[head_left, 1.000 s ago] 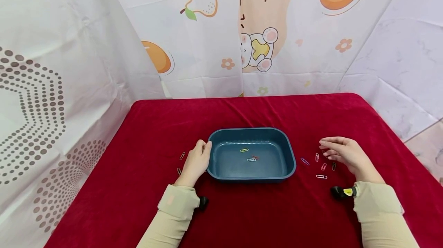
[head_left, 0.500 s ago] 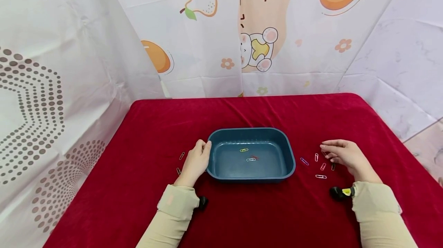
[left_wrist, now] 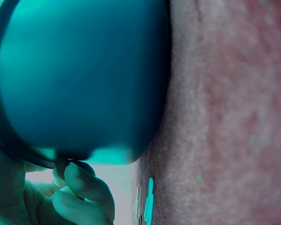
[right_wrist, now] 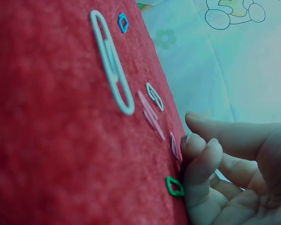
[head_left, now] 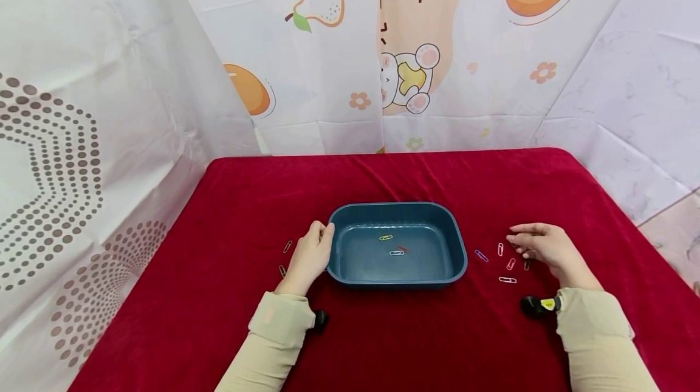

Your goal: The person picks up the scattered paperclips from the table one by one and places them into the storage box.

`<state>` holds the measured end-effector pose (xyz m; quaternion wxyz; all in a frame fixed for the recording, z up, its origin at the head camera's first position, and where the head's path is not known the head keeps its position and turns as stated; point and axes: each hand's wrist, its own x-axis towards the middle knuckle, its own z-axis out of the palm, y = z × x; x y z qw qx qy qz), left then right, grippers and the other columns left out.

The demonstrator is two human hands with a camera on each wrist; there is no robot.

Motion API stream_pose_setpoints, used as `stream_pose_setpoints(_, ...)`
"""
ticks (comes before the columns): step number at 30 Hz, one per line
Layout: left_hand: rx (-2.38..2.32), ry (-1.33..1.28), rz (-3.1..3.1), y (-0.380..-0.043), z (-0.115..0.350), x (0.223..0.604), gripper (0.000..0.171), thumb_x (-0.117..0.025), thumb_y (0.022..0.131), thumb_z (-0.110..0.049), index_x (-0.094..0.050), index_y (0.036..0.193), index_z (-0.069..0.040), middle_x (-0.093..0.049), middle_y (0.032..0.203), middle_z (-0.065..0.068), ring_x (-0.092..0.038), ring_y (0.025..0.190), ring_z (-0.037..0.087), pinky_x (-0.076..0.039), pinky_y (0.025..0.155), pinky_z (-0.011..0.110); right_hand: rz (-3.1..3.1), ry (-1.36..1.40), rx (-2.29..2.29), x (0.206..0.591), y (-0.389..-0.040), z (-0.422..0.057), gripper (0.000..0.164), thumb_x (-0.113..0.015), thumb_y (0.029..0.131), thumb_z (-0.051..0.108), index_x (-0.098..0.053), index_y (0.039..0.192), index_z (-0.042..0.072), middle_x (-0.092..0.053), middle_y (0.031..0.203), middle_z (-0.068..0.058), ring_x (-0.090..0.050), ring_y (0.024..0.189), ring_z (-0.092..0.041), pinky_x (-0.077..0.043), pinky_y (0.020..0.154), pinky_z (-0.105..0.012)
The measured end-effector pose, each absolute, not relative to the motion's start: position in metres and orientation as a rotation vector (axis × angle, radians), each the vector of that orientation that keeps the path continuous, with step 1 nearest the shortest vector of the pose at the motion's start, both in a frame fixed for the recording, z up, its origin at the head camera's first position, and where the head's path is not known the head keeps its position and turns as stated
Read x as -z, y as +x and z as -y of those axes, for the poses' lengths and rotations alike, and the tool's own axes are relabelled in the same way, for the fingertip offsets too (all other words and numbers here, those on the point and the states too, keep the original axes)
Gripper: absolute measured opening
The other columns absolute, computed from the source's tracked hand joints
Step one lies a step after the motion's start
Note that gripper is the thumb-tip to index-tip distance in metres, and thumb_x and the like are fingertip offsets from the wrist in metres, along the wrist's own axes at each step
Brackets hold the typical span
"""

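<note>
My left hand (head_left: 308, 255) grips the left rim of a dark blue rectangular tray (head_left: 396, 284), thumb on top. The left wrist view shows its curled fingers (left_wrist: 86, 190) under the tray's rim. Inside lie a yellow paper clip (head_left: 386, 237), a white one (head_left: 397, 253) and a red one (head_left: 403, 249). My right hand (head_left: 549, 249) is low over the cloth at the right, fingers loosely bent, thumb and index finger apart. By its fingertips lies a pink paper clip (right_wrist: 174, 146), with a green one (right_wrist: 175, 186) below, both on the cloth.
Right of the tray lie a blue paper clip (head_left: 481, 256), a pink one (head_left: 511, 264) and a white one (head_left: 507, 280). Left of my left hand are two more paper clips (head_left: 287, 247). Red cloth (head_left: 415, 343) covers the table; a printed curtain (head_left: 328, 76) hangs behind.
My right hand has moved slightly down toward the cloth, its thumb and fingers coming a little closer together. My left hand and the tray have stayed in place.
</note>
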<state>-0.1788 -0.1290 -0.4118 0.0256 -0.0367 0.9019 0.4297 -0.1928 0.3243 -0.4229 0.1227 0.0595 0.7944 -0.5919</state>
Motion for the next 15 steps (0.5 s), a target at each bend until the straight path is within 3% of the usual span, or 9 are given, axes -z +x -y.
stream_pose_setpoints(3,-1.33,-0.111,-2.788,-0.1789,0.129,0.4118,0.03,-0.04,0.106,-0.039,-0.044,0.094,-0.012,-0.045,0.068,0.005,-0.044,0.056,0.02,-0.037,0.055,0.03,-2.325,0.175,1.709,0.424,-0.1938,-0.3249,0.015,-0.062,0.096,0.009,-0.07,0.108,0.012,-0.071,0.078,0.017,-0.062,0.066,-0.005,-0.054,0.064,-0.022)
stream_pose_setpoints(8,-1.334,-0.112,-2.785,-0.1789,0.129,0.4115,0.03,-0.04,0.106,-0.038,-0.044,0.093,-0.012,-0.044,0.068,0.005,-0.044,0.055,0.02,-0.036,0.055,0.03,-2.397,0.162,1.629,0.4246,-0.1939,-0.3227,0.038,-0.062,0.095,0.007,-0.055,0.125,-0.016,-0.069,0.077,0.015,-0.061,0.065,-0.006,-0.055,0.063,-0.023)
stream_pose_setpoints(15,-1.328,-0.119,-2.779,-0.1786,0.1288,0.4111,0.029,-0.04,0.106,-0.038,-0.044,0.094,-0.012,-0.044,0.068,0.005,-0.044,0.056,0.02,-0.037,0.055,0.03,-2.429,0.163,1.584,0.4225,-0.1943,-0.3199,0.043,-0.064,0.093,0.003,-0.05,0.125,-0.022,-0.07,0.074,0.014,-0.061,0.06,-0.006,-0.054,0.06,-0.024)
